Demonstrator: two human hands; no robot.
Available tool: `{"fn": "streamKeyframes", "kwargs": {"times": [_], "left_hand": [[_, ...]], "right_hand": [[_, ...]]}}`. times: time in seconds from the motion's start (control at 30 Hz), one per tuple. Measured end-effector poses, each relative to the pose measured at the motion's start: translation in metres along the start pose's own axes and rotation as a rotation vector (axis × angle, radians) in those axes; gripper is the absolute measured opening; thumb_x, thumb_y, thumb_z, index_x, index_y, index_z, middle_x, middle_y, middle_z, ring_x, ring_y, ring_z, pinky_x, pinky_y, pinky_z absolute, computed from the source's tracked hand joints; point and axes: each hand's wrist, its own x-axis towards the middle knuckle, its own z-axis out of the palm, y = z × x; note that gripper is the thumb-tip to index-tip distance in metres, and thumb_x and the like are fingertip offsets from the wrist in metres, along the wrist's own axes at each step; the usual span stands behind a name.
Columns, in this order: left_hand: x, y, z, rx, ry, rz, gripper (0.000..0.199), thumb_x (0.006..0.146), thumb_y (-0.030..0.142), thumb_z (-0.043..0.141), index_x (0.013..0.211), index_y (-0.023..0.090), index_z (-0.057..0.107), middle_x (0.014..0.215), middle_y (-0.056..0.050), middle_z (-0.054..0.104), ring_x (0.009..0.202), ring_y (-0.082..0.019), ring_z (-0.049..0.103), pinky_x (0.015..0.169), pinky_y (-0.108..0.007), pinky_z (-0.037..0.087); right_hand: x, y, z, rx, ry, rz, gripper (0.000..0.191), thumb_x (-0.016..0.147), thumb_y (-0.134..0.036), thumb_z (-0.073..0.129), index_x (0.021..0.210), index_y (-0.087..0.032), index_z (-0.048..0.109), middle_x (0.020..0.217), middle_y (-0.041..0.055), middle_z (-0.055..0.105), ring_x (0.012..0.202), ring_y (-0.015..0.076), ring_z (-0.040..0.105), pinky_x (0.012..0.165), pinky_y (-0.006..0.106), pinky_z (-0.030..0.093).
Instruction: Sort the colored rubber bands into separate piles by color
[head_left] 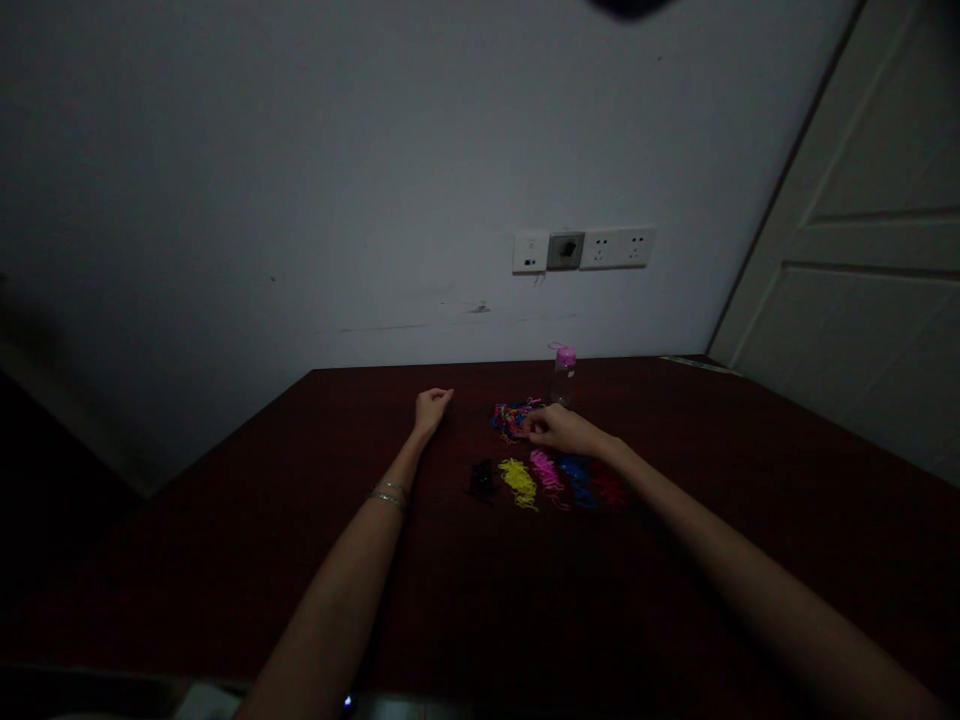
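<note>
A mixed pile of short, multicoloured string-like pieces [510,418] lies on the dark red table. My right hand [561,430] is at the pile's right edge, fingertips pinched together; what they hold is too small to make out. My left hand [432,409] rests on the table left of the pile, fingers curled closed, with nothing showing in it. Nearer me, sorted heaps lie in a row: black [482,480], yellow [519,482], pink [547,471], blue [578,480] and red [610,486]. My right wrist is above the red end.
A clear bottle with a pink lid [565,357] stands behind my right hand. The table [300,540] meets a grey wall with sockets [616,248]. A white panelled door [862,230] is at the right. The scene is dim.
</note>
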Motion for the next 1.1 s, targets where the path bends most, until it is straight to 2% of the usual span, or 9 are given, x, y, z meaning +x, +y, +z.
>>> {"fn": "streamKeyframes", "kwargs": {"times": [0.13, 0.27, 0.37, 0.53, 0.67, 0.8, 0.93, 1.1], "left_hand": [[0.000, 0.002, -0.004, -0.090, 0.037, -0.058, 0.034, 0.063, 0.046, 0.059, 0.063, 0.012, 0.061, 0.043, 0.004, 0.044, 0.041, -0.006, 0.036, 0.042, -0.019, 0.025], [0.001, 0.002, -0.009, -0.186, 0.093, -0.075, 0.040, 0.062, 0.052, 0.058, 0.065, 0.012, 0.060, 0.041, 0.006, 0.038, 0.038, -0.005, 0.031, 0.041, -0.019, 0.022], [0.000, 0.004, -0.010, -0.223, 0.095, -0.087, 0.043, 0.060, 0.054, 0.058, 0.068, 0.011, 0.061, 0.041, 0.006, 0.037, 0.037, -0.005, 0.029, 0.040, -0.019, 0.021], [-0.003, 0.007, -0.010, -0.162, 0.051, -0.085, 0.043, 0.061, 0.054, 0.057, 0.066, 0.011, 0.060, 0.041, 0.006, 0.037, 0.038, -0.005, 0.030, 0.040, -0.019, 0.021], [-0.004, 0.008, -0.009, -0.140, 0.024, -0.068, 0.038, 0.061, 0.050, 0.058, 0.066, 0.012, 0.060, 0.041, 0.006, 0.038, 0.038, -0.005, 0.030, 0.040, -0.019, 0.022], [-0.005, 0.011, -0.007, -0.100, 0.005, -0.062, 0.036, 0.060, 0.048, 0.058, 0.064, 0.012, 0.061, 0.042, 0.005, 0.040, 0.040, -0.006, 0.032, 0.040, -0.019, 0.023], [-0.005, 0.015, -0.006, -0.034, -0.089, -0.057, 0.029, 0.059, 0.040, 0.060, 0.063, 0.011, 0.063, 0.043, 0.003, 0.045, 0.042, -0.007, 0.037, 0.043, -0.019, 0.026], [-0.006, 0.023, -0.003, 0.139, -0.353, -0.001, 0.020, 0.058, 0.029, 0.058, 0.063, 0.011, 0.065, 0.048, 0.000, 0.053, 0.047, -0.009, 0.044, 0.047, -0.020, 0.032]], "right_hand": [[-0.017, 0.005, -0.009, 0.111, 0.009, 0.043, 0.018, 0.071, -0.024, 0.050, 0.074, -0.012, 0.063, 0.057, -0.0011, 0.051, 0.050, 0.0078, 0.042, 0.047, 0.019, 0.028], [-0.033, 0.005, -0.012, 0.135, -0.043, 0.074, 0.018, 0.070, -0.024, 0.051, 0.075, -0.013, 0.064, 0.059, -0.0004, 0.053, 0.051, 0.0080, 0.043, 0.048, 0.019, 0.029], [-0.041, 0.003, -0.011, 0.113, -0.090, 0.089, 0.018, 0.069, -0.023, 0.051, 0.075, -0.014, 0.065, 0.060, -0.0002, 0.055, 0.051, 0.0081, 0.044, 0.048, 0.020, 0.030], [-0.045, 0.003, -0.008, 0.127, -0.142, 0.112, 0.018, 0.069, -0.024, 0.053, 0.076, -0.015, 0.067, 0.062, 0.0005, 0.058, 0.053, 0.0086, 0.047, 0.048, 0.019, 0.030], [-0.046, 0.011, -0.011, 0.153, -0.104, 0.118, 0.022, 0.069, -0.030, 0.056, 0.080, -0.015, 0.066, 0.061, 0.0000, 0.057, 0.052, 0.0092, 0.047, 0.049, 0.020, 0.032], [-0.049, 0.028, -0.018, 0.185, -0.002, 0.147, 0.026, 0.070, -0.035, 0.054, 0.079, -0.014, 0.066, 0.060, 0.0003, 0.055, 0.053, 0.0100, 0.047, 0.050, 0.021, 0.034], [-0.055, 0.052, -0.018, 0.221, 0.127, 0.236, 0.029, 0.071, -0.038, 0.052, 0.078, -0.013, 0.065, 0.058, -0.0003, 0.054, 0.052, 0.0102, 0.045, 0.049, 0.022, 0.033], [-0.061, 0.081, -0.007, 0.271, 0.261, 0.314, 0.031, 0.071, -0.038, 0.050, 0.080, -0.012, 0.064, 0.058, 0.0001, 0.054, 0.053, 0.0108, 0.046, 0.049, 0.022, 0.034]]}}
